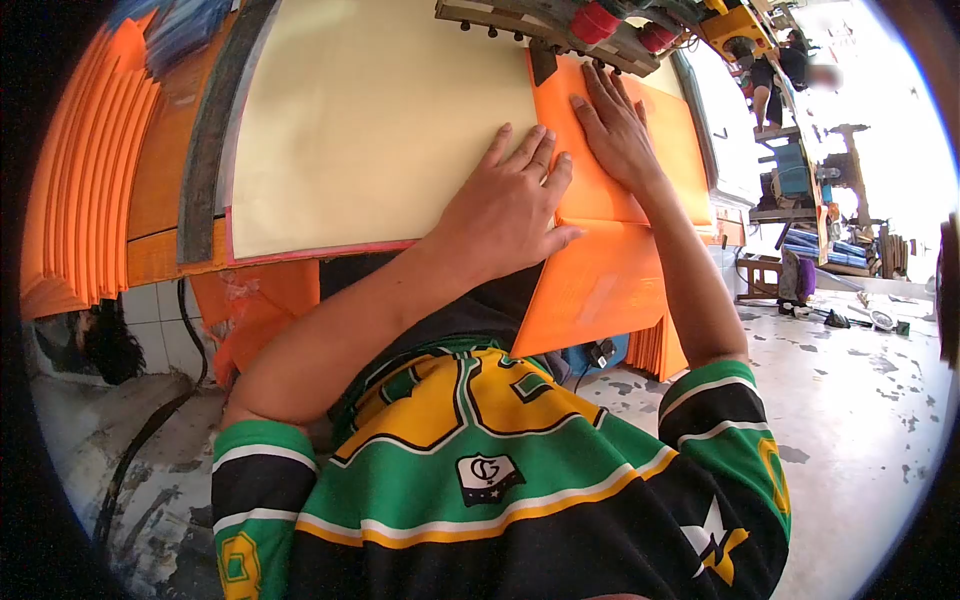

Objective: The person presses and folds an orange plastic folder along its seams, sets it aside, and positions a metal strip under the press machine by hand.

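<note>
Head view: orange sheet, partly on pale board, near studded bar. Left hand, spread at sheet's edge; right hand, flat on sheet. Advisable: even pressure, square edge, fingertips clear of bar.

The left hand lies palm down, fingers spread, its thumb toward the right wrist. Just beside it and farther forward, the right hand is flat, fingers extended. The left forearm slants inward; both elbows bend.
</note>
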Action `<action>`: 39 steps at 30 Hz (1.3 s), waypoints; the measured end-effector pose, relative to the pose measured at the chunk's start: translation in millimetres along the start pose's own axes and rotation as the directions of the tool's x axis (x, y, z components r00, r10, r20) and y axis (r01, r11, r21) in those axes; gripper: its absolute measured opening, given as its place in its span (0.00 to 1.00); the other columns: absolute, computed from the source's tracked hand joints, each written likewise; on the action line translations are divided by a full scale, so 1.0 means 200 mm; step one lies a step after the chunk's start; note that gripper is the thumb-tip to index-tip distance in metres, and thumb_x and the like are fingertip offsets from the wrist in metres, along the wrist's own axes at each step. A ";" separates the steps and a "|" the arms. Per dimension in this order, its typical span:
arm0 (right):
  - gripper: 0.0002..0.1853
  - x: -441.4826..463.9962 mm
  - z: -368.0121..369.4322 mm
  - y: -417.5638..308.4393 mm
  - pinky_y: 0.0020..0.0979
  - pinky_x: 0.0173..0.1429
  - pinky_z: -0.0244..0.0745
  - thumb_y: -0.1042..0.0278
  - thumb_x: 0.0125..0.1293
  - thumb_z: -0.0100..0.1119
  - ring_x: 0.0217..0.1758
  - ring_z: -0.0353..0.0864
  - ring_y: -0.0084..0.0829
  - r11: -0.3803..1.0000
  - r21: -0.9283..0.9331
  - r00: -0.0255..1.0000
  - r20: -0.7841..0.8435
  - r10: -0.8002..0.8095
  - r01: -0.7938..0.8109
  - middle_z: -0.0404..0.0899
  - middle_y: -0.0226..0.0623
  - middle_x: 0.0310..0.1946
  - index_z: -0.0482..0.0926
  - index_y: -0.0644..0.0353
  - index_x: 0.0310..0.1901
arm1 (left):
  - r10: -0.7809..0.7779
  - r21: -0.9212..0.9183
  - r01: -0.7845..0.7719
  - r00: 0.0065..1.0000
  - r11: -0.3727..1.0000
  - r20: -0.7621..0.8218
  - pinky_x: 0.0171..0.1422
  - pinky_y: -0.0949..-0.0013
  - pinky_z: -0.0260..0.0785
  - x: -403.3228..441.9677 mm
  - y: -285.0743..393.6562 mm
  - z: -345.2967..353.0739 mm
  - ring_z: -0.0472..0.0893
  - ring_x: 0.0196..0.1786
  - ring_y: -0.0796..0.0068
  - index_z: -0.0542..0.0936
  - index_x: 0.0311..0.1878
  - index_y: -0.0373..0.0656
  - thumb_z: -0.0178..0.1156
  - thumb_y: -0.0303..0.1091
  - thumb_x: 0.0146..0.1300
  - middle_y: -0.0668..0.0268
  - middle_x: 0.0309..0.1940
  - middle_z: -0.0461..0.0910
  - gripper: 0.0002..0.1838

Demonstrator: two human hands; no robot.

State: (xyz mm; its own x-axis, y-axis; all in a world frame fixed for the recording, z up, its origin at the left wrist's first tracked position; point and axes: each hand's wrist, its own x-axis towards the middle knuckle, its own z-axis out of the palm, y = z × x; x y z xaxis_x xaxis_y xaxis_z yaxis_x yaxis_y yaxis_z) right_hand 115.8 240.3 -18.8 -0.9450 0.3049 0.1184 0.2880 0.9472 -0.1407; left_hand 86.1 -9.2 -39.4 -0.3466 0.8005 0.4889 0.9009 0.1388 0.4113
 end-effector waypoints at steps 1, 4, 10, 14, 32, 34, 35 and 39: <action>0.40 0.00 0.00 -0.01 0.68 0.86 0.37 0.34 0.81 0.41 0.90 0.44 0.44 1.000 0.000 1.000 -0.001 0.000 0.000 0.52 0.42 0.86 0.57 0.52 0.84 | 0.003 -0.018 -0.003 1.000 1.000 0.003 0.86 0.42 0.51 0.00 -0.01 0.00 0.68 0.79 0.46 0.74 0.69 0.30 0.64 0.59 0.69 0.39 0.71 0.73 0.41; 0.40 -0.02 -0.01 -0.02 0.70 0.85 0.37 0.35 0.81 0.40 0.90 0.44 0.44 1.000 0.002 1.000 -0.014 0.002 -0.002 0.52 0.43 0.86 0.57 0.53 0.84 | 0.033 -0.070 -0.030 0.998 0.997 0.047 0.86 0.43 0.52 0.01 -0.07 -0.03 0.68 0.79 0.45 0.74 0.70 0.31 0.63 0.59 0.70 0.40 0.72 0.73 0.40; 0.40 -0.01 -0.01 -0.03 0.71 0.84 0.37 0.36 0.81 0.40 0.90 0.45 0.44 1.000 -0.029 1.000 -0.027 0.001 -0.002 0.52 0.43 0.86 0.57 0.54 0.84 | 0.010 0.083 -0.016 0.997 0.996 0.072 0.86 0.45 0.52 0.10 -0.27 -0.04 0.65 0.82 0.49 0.71 0.74 0.31 0.58 0.64 0.73 0.45 0.76 0.69 0.44; 0.38 -0.02 0.00 -0.07 0.77 0.82 0.35 0.34 0.80 0.39 0.91 0.42 0.45 0.999 -0.029 1.000 -0.012 0.028 -0.028 0.50 0.43 0.87 0.58 0.45 0.84 | -0.007 0.113 -0.007 0.992 0.994 0.125 0.86 0.44 0.51 0.11 -0.24 -0.03 0.64 0.82 0.50 0.70 0.75 0.31 0.58 0.65 0.72 0.45 0.78 0.68 0.46; 0.35 0.02 0.05 -0.16 0.77 0.82 0.36 0.39 0.82 0.34 0.90 0.41 0.49 0.997 0.009 0.997 -0.017 -0.076 0.076 0.49 0.36 0.87 0.56 0.41 0.85 | 0.044 0.074 -0.055 0.989 0.996 0.140 0.88 0.43 0.48 0.12 -0.29 -0.04 0.63 0.83 0.51 0.69 0.75 0.28 0.60 0.64 0.69 0.44 0.77 0.68 0.47; 0.35 0.02 0.05 -0.17 0.78 0.82 0.36 0.40 0.82 0.34 0.90 0.41 0.50 0.998 0.005 0.998 -0.015 -0.060 0.060 0.49 0.36 0.87 0.56 0.42 0.85 | 0.048 0.070 -0.058 0.989 0.996 0.141 0.88 0.44 0.48 0.13 -0.28 -0.05 0.64 0.82 0.51 0.69 0.74 0.28 0.61 0.63 0.69 0.44 0.77 0.68 0.47; 0.34 0.02 0.06 -0.16 0.79 0.81 0.36 0.40 0.82 0.34 0.90 0.41 0.50 0.998 0.007 0.998 -0.018 -0.063 0.063 0.49 0.36 0.87 0.56 0.41 0.85 | 0.050 0.070 -0.060 0.989 0.996 0.142 0.88 0.44 0.48 0.13 -0.28 -0.05 0.64 0.82 0.51 0.69 0.74 0.28 0.61 0.63 0.69 0.44 0.77 0.68 0.47; 0.34 0.02 0.05 -0.16 0.81 0.80 0.36 0.40 0.81 0.33 0.90 0.42 0.51 0.998 -0.008 0.998 0.008 -0.064 0.064 0.49 0.37 0.87 0.58 0.37 0.84 | 0.054 0.055 -0.064 0.986 0.996 0.155 0.88 0.43 0.48 0.14 -0.28 -0.05 0.64 0.82 0.51 0.70 0.74 0.28 0.62 0.62 0.69 0.44 0.76 0.69 0.46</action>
State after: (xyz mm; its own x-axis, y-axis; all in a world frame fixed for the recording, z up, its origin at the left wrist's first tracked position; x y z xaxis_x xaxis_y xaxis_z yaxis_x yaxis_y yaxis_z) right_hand 100.7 210.0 -22.9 -0.9627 0.2428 0.1198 0.2280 0.9657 -0.1246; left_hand 23.0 -1.1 -42.2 -0.2525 0.8875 0.3854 0.9341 0.1197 0.3362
